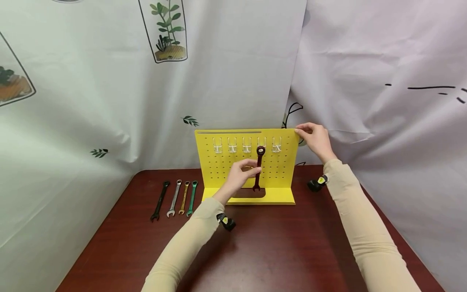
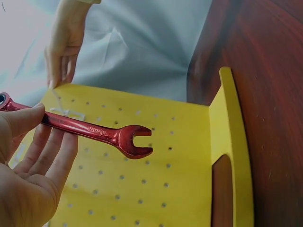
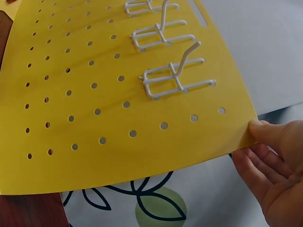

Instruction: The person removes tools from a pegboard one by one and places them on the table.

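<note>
A red combination wrench (image 1: 258,170) is pinched between the thumb and fingers of my left hand (image 1: 238,176), ring end up and open end down. It stands in front of a yellow pegboard (image 1: 226,166), close to the fourth white hook from the left. In the left wrist view the wrench's open jaw (image 2: 135,142) points away from the hand. My right hand (image 1: 315,140) grips the board's upper right corner, thumb on the front face and fingers behind. Several white wire hooks (image 3: 173,78) sit in a row along the upper part of the board.
Left of the board, a black wrench (image 1: 160,200), a silver wrench (image 1: 174,198), a yellow wrench (image 1: 184,198) and a green wrench (image 1: 192,198) lie side by side on the dark red table (image 1: 270,251). White printed curtains (image 1: 237,61) hang behind and beside the table.
</note>
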Available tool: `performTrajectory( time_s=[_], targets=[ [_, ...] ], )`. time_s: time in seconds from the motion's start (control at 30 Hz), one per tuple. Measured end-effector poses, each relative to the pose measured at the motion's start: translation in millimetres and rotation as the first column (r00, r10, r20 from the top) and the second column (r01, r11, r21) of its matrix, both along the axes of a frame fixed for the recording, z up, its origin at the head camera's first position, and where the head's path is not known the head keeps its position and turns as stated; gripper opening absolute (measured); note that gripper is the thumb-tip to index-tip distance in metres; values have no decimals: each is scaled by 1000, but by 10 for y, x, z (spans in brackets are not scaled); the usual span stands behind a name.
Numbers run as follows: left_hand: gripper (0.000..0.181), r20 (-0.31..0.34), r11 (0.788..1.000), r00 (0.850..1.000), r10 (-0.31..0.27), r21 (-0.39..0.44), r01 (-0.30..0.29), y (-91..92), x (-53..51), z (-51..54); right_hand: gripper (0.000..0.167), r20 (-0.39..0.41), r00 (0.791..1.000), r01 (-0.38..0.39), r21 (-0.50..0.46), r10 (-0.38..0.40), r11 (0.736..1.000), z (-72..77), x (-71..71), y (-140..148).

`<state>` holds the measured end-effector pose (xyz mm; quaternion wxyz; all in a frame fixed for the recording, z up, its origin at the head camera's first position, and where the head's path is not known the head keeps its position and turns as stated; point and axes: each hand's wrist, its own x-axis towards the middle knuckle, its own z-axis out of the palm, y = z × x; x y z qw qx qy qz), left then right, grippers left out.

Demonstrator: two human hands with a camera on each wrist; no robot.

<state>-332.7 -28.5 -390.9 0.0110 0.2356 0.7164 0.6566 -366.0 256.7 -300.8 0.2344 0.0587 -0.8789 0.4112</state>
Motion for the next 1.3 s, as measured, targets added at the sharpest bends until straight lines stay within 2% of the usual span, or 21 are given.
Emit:
performTrajectory(
  time_s=[0.23, 0.53, 0.73, 1.0, 1.3],
  targets=[
    [33, -27, 998, 999, 46, -35, -46, -253, 1, 140, 30, -9, 1000, 1, 4, -1, 1000, -8, -9, 13],
    [35, -45, 996, 995, 88, -21, -89, -555, 15, 334, 30, -3, 1000, 7, 3, -7, 1000, -33, -21, 18],
    [37, -57, 989, 988, 146, -6, -146, -810, 32, 471, 29, -12, 1000, 7, 4, -7, 1000, -13, -21, 11],
    [41, -126, 968, 961, 247, -15, -251, -1221, 75, 619, 30, -11, 1000, 7, 13, -7, 1000, -38, -25, 18],
    [34, -218, 941, 915, 339, 67, -333, -1656, 139, 780, 30, -11, 1000, 9, 4, -9, 1000, -39, -40, 19]
  ],
)
